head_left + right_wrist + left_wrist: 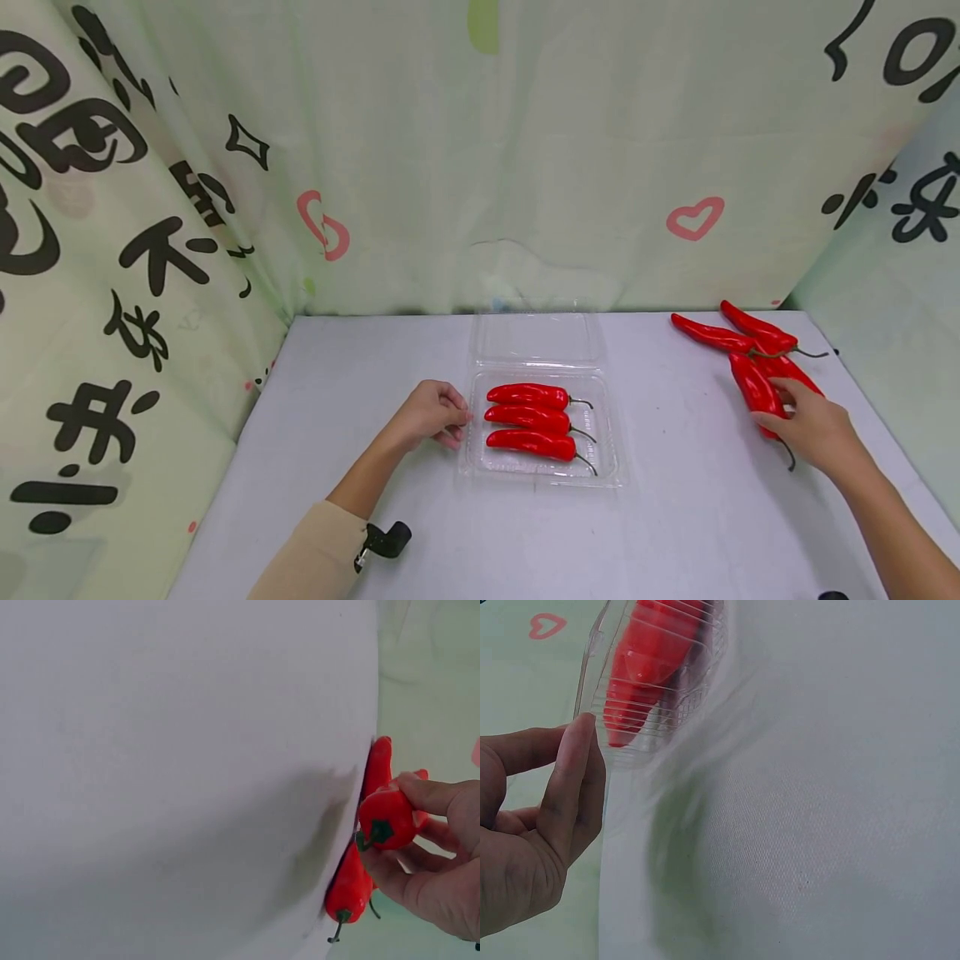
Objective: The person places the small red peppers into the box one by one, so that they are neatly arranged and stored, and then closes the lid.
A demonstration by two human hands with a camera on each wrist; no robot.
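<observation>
The left hand [437, 414] pinches the clear container [517, 468] beside it, seemingly for steadiness, while the right hand [819, 423], well apart, grips a red pepper [750, 383].

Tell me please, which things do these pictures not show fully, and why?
Head: one pepper on the right is partly hidden by the right hand.
Head: a black object is cut off by the bottom edge; too little shows to name it.
Left wrist: the box is cut off by the top edge.
Right wrist: the full length of the held pepper, seen end-on.
</observation>
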